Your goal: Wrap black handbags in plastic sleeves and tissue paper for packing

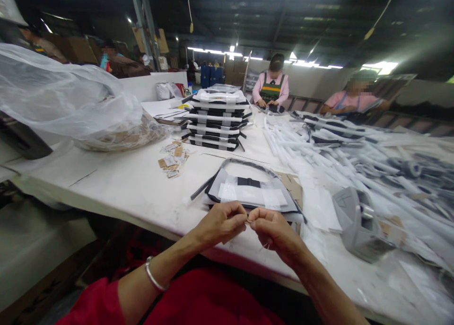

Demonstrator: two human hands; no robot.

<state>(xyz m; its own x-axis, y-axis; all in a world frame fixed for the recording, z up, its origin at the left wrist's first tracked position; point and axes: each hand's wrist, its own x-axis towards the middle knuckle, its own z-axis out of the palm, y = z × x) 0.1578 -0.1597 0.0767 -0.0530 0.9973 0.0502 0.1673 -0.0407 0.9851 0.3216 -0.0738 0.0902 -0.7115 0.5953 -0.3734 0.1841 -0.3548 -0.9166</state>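
Observation:
My left hand [220,222] and my right hand [275,230] meet at the near edge of a white table [135,188]. Both are pinched shut on a tiny thin thing [248,219] between the fingertips, perhaps a thread or small pin; it is too small to name. A silver bangle circles my left wrist. Just beyond my hands lies a flat black item wrapped in clear plastic [251,190] with a black strap curving over it.
A stack of bagged black-and-white items [217,119] stands farther back. Small paper tags [173,158] lie left of centre. A big clear plastic bag [71,102] sits at left. White rolled pieces [319,150] cover the right side, beside a grey tool [358,221]. Two people work across the table.

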